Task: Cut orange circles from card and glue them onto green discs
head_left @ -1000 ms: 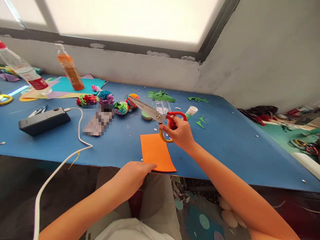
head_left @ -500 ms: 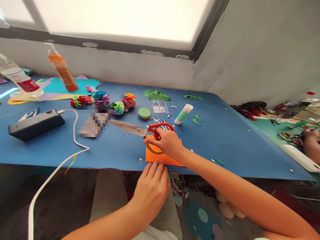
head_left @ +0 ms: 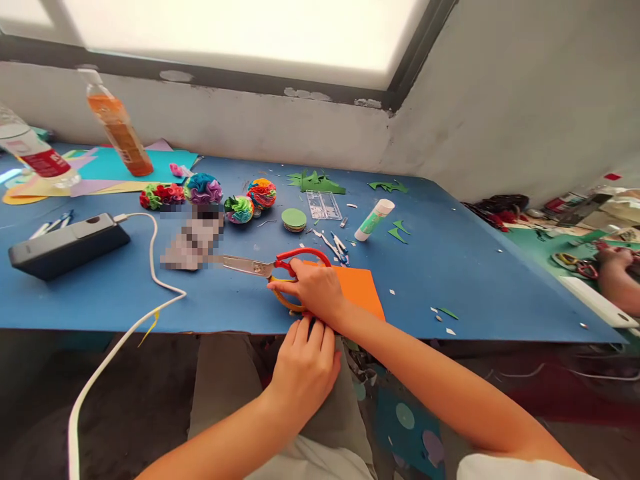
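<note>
My right hand [head_left: 320, 288] grips a pair of scissors [head_left: 250, 266] with one red and one yellow handle loop. The blades look closed and point left, their tips reaching a blurred-out patch. Under and behind that hand lies a sheet of orange paper [head_left: 363, 290], partly covered by it. At the table's front edge, my left hand [head_left: 307, 357] rests with its fingers stretched forward, close below the right hand. Its thumb is hidden, and I see nothing held in it.
A glue stick [head_left: 374, 220] stands beyond the paper, near green scraps [head_left: 317, 182] and green paper discs [head_left: 294, 219]. Crepe-paper flowers [head_left: 204, 189], a power bank [head_left: 70, 245] with a white cable, and two bottles [head_left: 120, 130] are leftward. Another person's hand [head_left: 620, 280] shows far right.
The scissors and my right hand have moved left and a little down, uncovering more of the orange paper's right side. My left hand stays near the table edge. The view has shifted slightly.
</note>
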Action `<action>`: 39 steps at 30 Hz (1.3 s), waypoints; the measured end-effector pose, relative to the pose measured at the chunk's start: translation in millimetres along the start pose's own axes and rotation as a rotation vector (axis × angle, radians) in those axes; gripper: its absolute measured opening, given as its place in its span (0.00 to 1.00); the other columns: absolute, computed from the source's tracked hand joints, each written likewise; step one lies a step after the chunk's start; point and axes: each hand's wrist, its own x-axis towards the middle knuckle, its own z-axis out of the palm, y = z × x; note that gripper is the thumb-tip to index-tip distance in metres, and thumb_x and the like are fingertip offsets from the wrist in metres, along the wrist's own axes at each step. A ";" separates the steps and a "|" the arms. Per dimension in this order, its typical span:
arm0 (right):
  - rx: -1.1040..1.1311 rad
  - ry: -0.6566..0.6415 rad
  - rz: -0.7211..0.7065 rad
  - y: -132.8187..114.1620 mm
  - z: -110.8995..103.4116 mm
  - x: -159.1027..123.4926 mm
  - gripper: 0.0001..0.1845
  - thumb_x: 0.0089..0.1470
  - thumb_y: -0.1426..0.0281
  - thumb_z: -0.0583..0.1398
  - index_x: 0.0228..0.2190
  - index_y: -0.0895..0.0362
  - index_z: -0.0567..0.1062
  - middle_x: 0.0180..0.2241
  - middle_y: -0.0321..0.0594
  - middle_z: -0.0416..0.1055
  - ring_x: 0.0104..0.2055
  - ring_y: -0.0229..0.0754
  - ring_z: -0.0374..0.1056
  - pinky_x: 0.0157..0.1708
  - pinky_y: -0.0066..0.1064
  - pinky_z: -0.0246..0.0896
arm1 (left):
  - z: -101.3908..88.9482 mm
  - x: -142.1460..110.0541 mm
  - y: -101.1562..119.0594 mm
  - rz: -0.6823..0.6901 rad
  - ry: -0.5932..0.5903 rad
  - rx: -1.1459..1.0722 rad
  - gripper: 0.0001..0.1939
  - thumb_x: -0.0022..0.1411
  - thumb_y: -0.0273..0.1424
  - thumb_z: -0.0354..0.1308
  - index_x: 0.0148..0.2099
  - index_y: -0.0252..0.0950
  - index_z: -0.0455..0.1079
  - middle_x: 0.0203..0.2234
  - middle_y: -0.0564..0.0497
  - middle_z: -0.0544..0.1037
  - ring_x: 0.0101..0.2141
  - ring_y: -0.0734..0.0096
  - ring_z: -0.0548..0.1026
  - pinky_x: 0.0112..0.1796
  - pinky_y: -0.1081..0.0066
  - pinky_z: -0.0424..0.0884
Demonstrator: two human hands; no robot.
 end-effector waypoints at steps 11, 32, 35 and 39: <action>0.035 0.126 0.004 16.0 20.7 54.0 0.42 0.47 0.36 0.47 0.34 0.60 0.76 0.22 0.45 0.75 0.26 0.44 0.70 0.23 0.30 0.40 | 7.4 3.0 0.1 0.016 0.055 0.005 0.14 0.58 0.31 0.52 0.42 0.27 0.72 0.36 0.42 0.79 0.39 0.56 0.75 0.39 0.63 0.72; 1.315 0.097 0.168 89.2 -80.4 40.2 0.30 0.34 0.59 0.71 0.40 0.53 0.70 0.31 0.34 0.67 0.29 0.35 0.65 0.26 0.26 0.62 | -1.0 172.0 -60.6 -0.186 -0.998 -0.078 0.33 0.32 0.39 0.74 0.42 0.31 0.72 0.39 0.36 0.76 0.43 0.44 0.74 0.41 0.57 0.70; 1.402 0.143 0.235 95.3 -77.7 30.5 0.28 0.33 0.64 0.72 0.38 0.53 0.71 0.28 0.31 0.63 0.26 0.32 0.62 0.23 0.23 0.61 | -0.3 179.1 -73.4 -0.168 -1.087 -0.210 0.19 0.34 0.36 0.72 0.28 0.34 0.71 0.30 0.42 0.77 0.38 0.46 0.75 0.36 0.61 0.69; 1.516 0.171 0.254 100.9 -79.0 26.5 0.27 0.30 0.64 0.72 0.36 0.51 0.72 0.27 0.29 0.59 0.21 0.29 0.55 0.16 0.22 0.55 | -25.6 166.1 -106.6 -0.183 -1.130 -0.475 0.08 0.48 0.33 0.63 0.30 0.35 0.70 0.24 0.52 0.75 0.29 0.64 0.75 0.27 0.71 0.67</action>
